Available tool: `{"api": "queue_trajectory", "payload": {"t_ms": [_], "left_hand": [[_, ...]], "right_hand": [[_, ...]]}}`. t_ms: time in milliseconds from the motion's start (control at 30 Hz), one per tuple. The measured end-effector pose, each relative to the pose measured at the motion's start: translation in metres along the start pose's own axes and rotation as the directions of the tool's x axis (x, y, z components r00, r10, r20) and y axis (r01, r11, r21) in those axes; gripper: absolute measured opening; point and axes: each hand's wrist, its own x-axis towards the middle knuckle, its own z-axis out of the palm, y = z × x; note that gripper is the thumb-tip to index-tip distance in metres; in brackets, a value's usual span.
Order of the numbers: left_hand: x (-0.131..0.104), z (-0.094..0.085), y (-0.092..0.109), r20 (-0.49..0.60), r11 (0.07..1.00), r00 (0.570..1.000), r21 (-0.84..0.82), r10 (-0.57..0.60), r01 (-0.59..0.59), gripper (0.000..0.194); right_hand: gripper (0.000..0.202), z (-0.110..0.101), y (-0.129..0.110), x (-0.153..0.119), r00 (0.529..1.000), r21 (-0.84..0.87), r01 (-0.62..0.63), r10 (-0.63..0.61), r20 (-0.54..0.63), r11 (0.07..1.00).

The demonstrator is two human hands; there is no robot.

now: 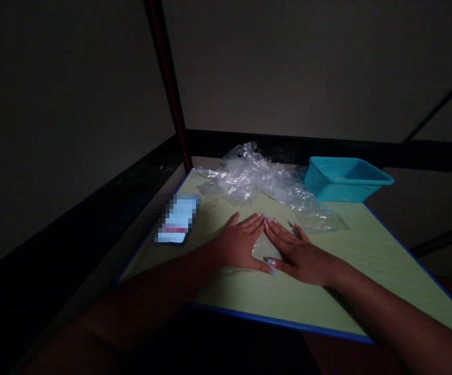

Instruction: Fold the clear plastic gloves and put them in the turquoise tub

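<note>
My left hand (pixel 242 245) and my right hand (pixel 294 251) lie flat with fingers stretched out, their fingertips meeting at the middle of the table. Under them is a thin, clear plastic bag or sheet (pixel 264 248), partly covered by both palms. The thumbs almost touch near its lower part. Beyond the fingertips lies a crumpled heap of clear plastic bags (pixel 245 174), loose and shiny, with one end trailing to the right. Neither hand grips anything.
A turquoise plastic basin (pixel 351 185) stands at the table's far right corner. To the left lies a phone (pixel 179 219) with a lit, blurred screen. The pale green table (pixel 382 255) has a blue edge. Walls rise behind and to the left, and the room is dim.
</note>
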Motion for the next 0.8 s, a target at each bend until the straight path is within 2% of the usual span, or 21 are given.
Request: {"api": "queue_trajectory", "payload": {"t_ms": [100, 233, 433, 633, 800], "left_hand": [[0.000, 0.001, -0.001, 0.018, 1.000, 1.000, -0.009, -0.004, 0.004, 0.113], [0.001, 0.000, -0.002, 0.036, 1.000, 0.999, -0.026, -0.002, 0.003, 0.118], [0.000, -0.002, -0.002, 0.044, 0.999, 0.999, -0.047, 0.000, 0.002, 0.114], [-0.001, -0.006, -0.002, 0.025, 0.999, 1.000, -0.037, 0.009, -0.008, 0.114], [-0.002, -0.015, 0.003, -0.051, 0.999, 0.999, -0.040, 0.003, -0.006, 0.108]], "right_hand": [[0.087, -0.001, 0.013, -0.005, 1.000, 0.039, -0.001, 0.000, 0.028, 0.999], [0.088, -0.007, 0.030, -0.010, 0.992, 0.062, -0.036, 0.028, 0.121, 0.997], [0.088, -0.015, 0.044, -0.015, 0.981, 0.068, -0.071, 0.057, 0.188, 0.995], [0.090, -0.018, 0.049, -0.016, 0.983, 0.073, -0.092, 0.078, 0.165, 0.993], [0.091, -0.025, 0.033, -0.011, 0.994, 0.072, -0.092, 0.087, 0.071, 0.993]]}}
